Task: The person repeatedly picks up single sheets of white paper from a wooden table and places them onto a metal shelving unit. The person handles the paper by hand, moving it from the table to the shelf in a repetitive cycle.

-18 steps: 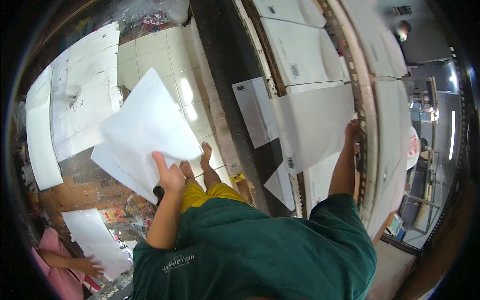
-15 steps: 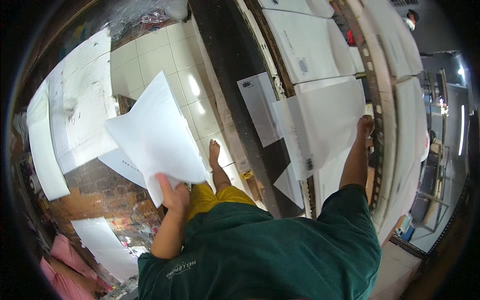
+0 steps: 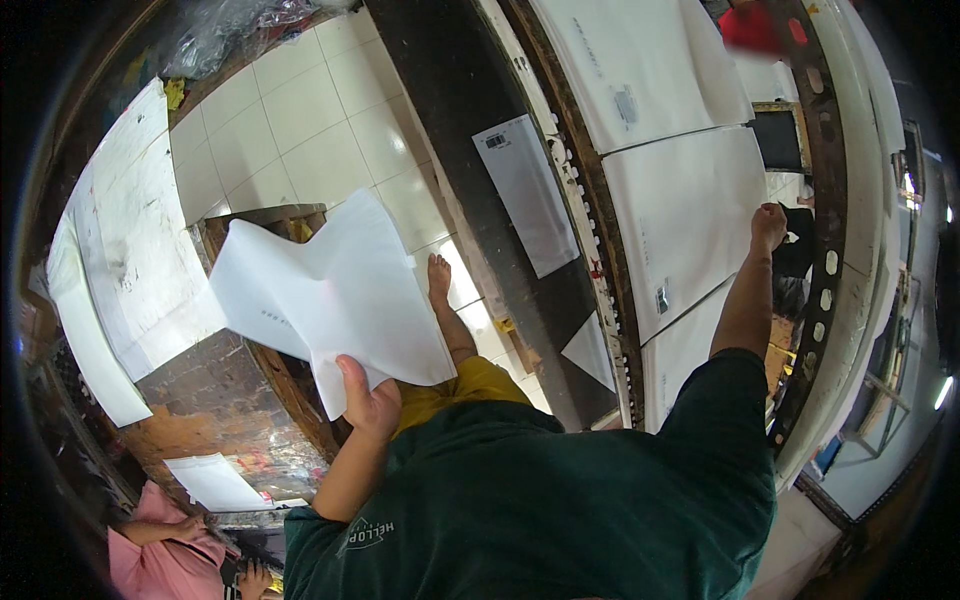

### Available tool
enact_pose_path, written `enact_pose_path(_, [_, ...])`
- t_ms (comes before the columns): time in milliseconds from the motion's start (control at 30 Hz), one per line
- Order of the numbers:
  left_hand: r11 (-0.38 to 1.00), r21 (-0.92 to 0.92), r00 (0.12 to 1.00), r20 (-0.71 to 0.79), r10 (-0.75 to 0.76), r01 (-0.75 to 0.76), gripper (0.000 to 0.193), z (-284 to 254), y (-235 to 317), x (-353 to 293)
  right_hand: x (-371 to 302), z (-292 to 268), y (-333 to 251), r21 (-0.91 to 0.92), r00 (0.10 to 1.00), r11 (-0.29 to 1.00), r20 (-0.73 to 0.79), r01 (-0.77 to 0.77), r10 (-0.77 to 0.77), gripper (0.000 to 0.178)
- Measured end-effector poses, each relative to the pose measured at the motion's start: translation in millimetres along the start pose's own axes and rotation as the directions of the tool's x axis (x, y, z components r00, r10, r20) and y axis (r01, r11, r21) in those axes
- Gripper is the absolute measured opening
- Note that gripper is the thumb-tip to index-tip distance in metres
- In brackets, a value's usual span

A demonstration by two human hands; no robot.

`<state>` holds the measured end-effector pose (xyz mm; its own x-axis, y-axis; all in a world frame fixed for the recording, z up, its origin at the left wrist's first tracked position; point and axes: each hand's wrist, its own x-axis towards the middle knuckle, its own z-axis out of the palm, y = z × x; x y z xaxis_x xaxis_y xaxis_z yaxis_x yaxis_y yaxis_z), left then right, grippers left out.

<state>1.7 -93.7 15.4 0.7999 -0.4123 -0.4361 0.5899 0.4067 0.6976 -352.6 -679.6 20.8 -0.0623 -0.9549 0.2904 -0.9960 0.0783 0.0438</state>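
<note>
- Left hand [image 3: 368,402] pinches a sheaf of white sheets [image 3: 330,295] at its lower corner, thumb on top, fingers hidden beneath; the sheets fan out above the tiled floor [image 3: 310,130], left of the dark conveyor [image 3: 480,200]
- Right hand [image 3: 768,225] is closed on the edge of a white mailer [image 3: 690,215] lying right of the conveyor
- Another white mailer [image 3: 640,70] lies beyond it, with a small grey label [image 3: 626,104]
- A grey-white rectangular package [image 3: 530,195] lies on the conveyor, a small barcode label [image 3: 497,141] at its far corner
- A white triangular scrap [image 3: 590,355] lies nearer on the conveyor
- Large white sheets [image 3: 130,250] cover a bench far left of the conveyor
- A person in pink [image 3: 160,560] sits at lower left
</note>
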Motion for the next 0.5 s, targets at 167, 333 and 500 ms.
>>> enact_pose_path(167, [0.999,-0.023,0.997,0.072,-0.031,0.033,0.048,7.4,9.9,2.4,14.7,33.1,30.5,-0.209,0.983,0.97,-0.114,0.121,-0.147,0.02])
enact_pose_path(333, [0.998,-0.017,0.997,0.029,-0.067,0.067,0.047,9.6,11.6,-4.3,2.1,23.8,13.3,-0.008,0.982,0.991,-0.135,0.132,-0.132,0.027])
enact_pose_path(500, [0.983,-0.041,0.984,0.03,-0.177,0.178,0.049,22.7,24.1,-4.8,-82.2,27.5,-46.4,0.181,0.971,0.958,0.052,0.221,-0.234,0.063])
